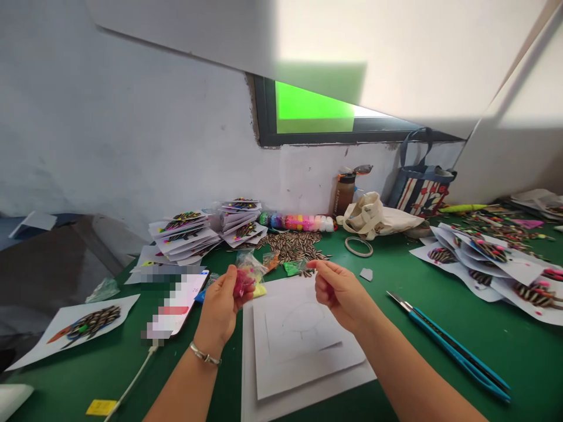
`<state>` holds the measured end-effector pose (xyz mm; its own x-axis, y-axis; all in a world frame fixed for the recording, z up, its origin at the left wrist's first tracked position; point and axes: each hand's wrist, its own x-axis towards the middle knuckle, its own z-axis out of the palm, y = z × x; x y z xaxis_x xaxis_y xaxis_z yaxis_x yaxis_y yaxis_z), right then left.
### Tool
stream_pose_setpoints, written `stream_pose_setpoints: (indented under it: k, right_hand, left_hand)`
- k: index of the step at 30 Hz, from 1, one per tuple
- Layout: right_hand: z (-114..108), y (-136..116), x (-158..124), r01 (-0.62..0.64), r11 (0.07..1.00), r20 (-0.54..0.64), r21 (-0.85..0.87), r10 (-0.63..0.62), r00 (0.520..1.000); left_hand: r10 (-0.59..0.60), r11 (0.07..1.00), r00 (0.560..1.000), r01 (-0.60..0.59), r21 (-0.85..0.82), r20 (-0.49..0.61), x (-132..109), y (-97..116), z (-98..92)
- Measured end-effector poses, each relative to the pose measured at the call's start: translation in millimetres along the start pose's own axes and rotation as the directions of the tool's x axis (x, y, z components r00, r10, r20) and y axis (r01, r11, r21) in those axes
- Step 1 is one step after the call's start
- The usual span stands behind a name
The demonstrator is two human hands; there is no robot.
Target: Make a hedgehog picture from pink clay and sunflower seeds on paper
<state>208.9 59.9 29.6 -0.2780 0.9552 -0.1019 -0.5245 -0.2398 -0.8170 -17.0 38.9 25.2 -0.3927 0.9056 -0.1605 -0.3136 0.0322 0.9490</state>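
Note:
My left hand (223,305), with a metal bracelet at the wrist, is closed on a small clear bag of dark pink stuff (244,282), perhaps modelling clay. To its right, my right hand (336,290) is in a pinch, thumb against index finger; whatever lies between the tips is too small to make out. Both hands are raised over white sheets of paper (303,363) that carry faint pencil lines. Just beyond are a green bag (291,268), an orange one (271,261) and a yellow one (260,290). Striped sunflower seeds (294,246) lie in a loose heap behind them.
Blue tweezers (457,346) lie at right, near a tape roll (358,247). A phone (182,305) with a cable and a seed-covered picture (83,328) are at left. Stacked pictures (185,234), a bottle (343,196), a cloth bag (382,220) and a tote (417,187) stand behind.

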Motion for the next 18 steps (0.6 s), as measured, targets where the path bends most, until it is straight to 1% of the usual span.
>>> stream_pose_setpoints:
  k: [3,6,8,13,18]
  right_hand:
    - [1.6,-3.6,-1.3,0.041,0.998,-0.014,-0.039,-0.042,0.999]
    - [1.9,-5.4,-2.8,0.068,0.996,-0.029,-0.055,-0.07,0.997]
    - [0.9,-4.4,-2.9,0.081,0.996,-0.04,-0.036,-0.082,0.996]
    - [-2.0,1.2,0.1,0.023,0.999,-0.056,0.026,-0.022,0.998]
    - [-1.1,2.9,2.6,0.006,0.997,-0.081,0.073,0.0,0.997]
  left_hand:
    - [0.067,0.997,0.998,-0.067,0.044,0.001,8.1,0.0,-6.5]
    - [0.137,0.978,0.991,-0.136,0.157,0.002,15.4,-1.7,-12.0]
    - [0.178,0.959,0.984,-0.17,0.228,-0.012,19.3,-3.1,-15.2]
    - [0.238,0.916,0.971,-0.221,0.336,-0.011,25.3,-5.0,-20.6]
    - [0.243,0.906,0.969,-0.212,0.365,-0.04,25.4,-4.1,-20.1]
